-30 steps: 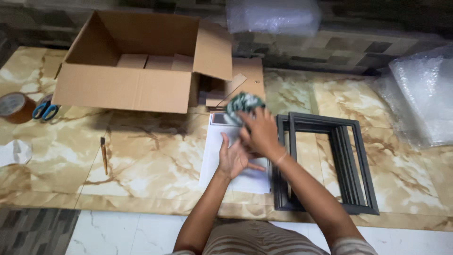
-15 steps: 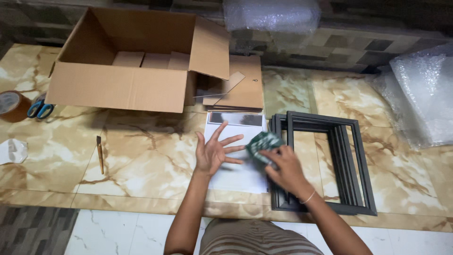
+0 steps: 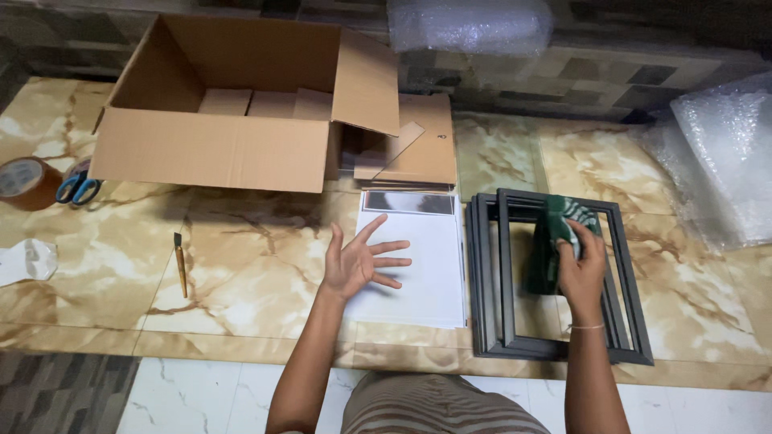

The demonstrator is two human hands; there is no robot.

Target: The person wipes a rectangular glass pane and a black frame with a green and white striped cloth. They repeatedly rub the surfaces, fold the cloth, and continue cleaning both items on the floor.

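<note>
My right hand (image 3: 581, 267) grips a dark green cloth (image 3: 552, 241) with pale stripes and presses it down inside the stacked dark grey picture frames (image 3: 490, 273) on the marbled floor. Spread with fingers apart, my left hand (image 3: 360, 261) rests on the left edge of a white sheet (image 3: 426, 265) that lies just left of the frames. A dark glossy strip (image 3: 408, 202) shows at the sheet's far end.
An open cardboard box (image 3: 217, 149) stands behind, with flat cardboard pieces (image 3: 422, 149) beside it. A small brush (image 3: 180, 261) lies left of the sheet. Tape roll (image 3: 24, 181), blue-handled scissors (image 3: 79, 186) and a crumpled white scrap (image 3: 24, 261) sit far left. Bubble wrap (image 3: 724, 161) lies right.
My right hand carried the green cloth from over the sheet's far end rightward and down into the frames. My left hand stayed on the sheet with fingers spreading wider.
</note>
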